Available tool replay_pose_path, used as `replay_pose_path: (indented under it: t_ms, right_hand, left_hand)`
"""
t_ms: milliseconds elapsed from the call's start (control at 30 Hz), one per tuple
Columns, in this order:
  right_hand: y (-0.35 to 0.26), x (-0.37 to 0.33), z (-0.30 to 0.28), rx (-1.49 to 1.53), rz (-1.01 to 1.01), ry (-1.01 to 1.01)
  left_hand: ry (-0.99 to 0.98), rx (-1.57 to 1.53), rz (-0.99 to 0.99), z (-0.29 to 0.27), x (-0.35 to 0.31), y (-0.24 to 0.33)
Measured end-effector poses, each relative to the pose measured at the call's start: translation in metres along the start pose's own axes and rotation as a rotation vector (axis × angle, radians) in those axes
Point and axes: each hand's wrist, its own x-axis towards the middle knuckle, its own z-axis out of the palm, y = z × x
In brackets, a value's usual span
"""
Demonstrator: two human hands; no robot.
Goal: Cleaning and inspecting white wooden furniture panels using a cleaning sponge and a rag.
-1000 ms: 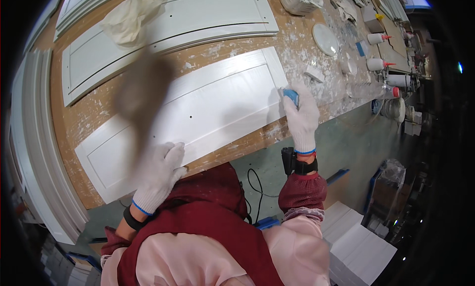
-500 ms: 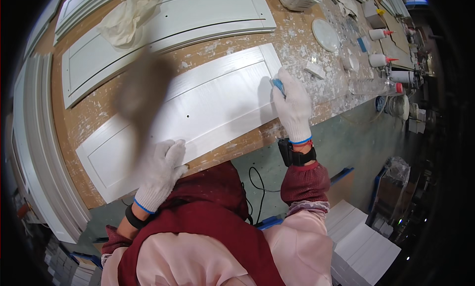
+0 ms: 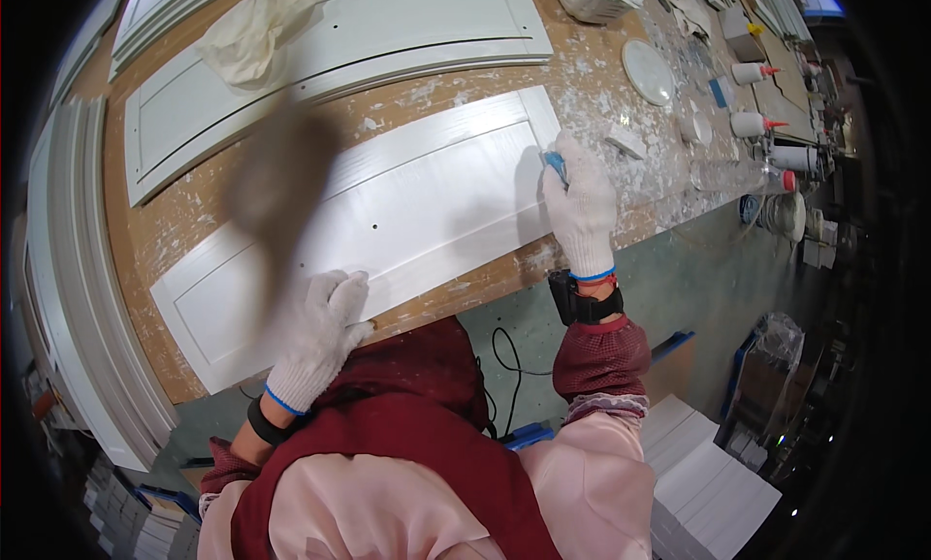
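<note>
A white cabinet door panel lies flat on the paint-spattered wooden workbench. My left hand, in a white knit glove, presses down on the panel's near edge with fingers spread. My right hand, also gloved, is closed around a small blue sanding block and holds it against the panel's right end. A dark wristband sits on each wrist.
A second white door panel lies farther back with a crumpled cloth on it. White mouldings lie along the left. A round white lid, squeeze bottles and scraps crowd the bench's right end. White boards are stacked on the floor.
My right hand has slid with the blue block along the panel's right end, away from me. My left hand has stayed on the near edge.
</note>
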Motion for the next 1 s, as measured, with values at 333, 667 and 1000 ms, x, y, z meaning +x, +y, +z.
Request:
replay_pose_path:
  t_ms: [333,667,1000]
  right_hand:
    - [-0.009,0.016,0.003,-0.083,0.055,-0.067]
    - [-0.025,0.058,-0.001,0.170,0.202,-0.056]
    - [-0.010,0.070,0.009,0.247,0.261,-0.088]
  left_hand:
    - [0.019,0.025,0.017,0.002,0.000,-0.001]
    - [0.007,0.029,0.006,0.000,0.001,-0.001]
    - [0.015,-0.015,0.049,-0.001,0.003,-0.004]
